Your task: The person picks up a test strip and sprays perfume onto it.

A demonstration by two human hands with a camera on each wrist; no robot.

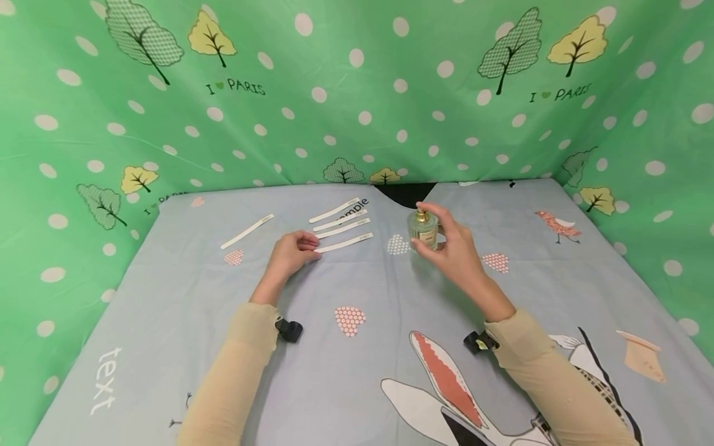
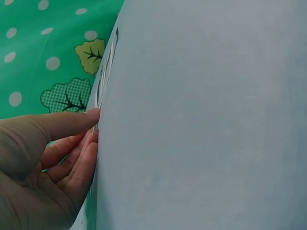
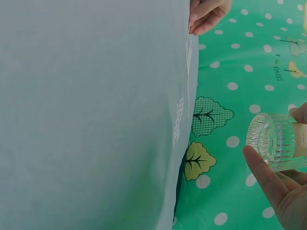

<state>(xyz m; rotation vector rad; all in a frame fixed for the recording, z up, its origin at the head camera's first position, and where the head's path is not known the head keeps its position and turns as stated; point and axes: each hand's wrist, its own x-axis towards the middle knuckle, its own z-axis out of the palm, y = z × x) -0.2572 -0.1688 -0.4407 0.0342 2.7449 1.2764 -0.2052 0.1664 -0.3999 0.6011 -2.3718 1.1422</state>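
My left hand (image 1: 290,253) pinches the left end of the nearest white paper test strip (image 1: 347,243) between thumb and fingers. Several similar strips lie fanned just beyond it, with small print at their right ends. In my right hand (image 1: 458,253) is a ribbed clear glass perfume bottle (image 1: 422,230) with a gold neck and a pale label. The index finger rests on the bottle's top and the thumb is near its base. Seen from the right wrist, the thick glass base (image 3: 268,139) of the bottle is off the cloth. The left wrist view shows the strips (image 2: 106,67) edge-on.
One separate strip (image 1: 247,231) lies to the left on the grey-blue printed cloth (image 1: 312,384). A green dotted curtain (image 1: 357,124) hangs behind and at both sides. Black wrist cameras (image 1: 289,330) sit at both cuffs.
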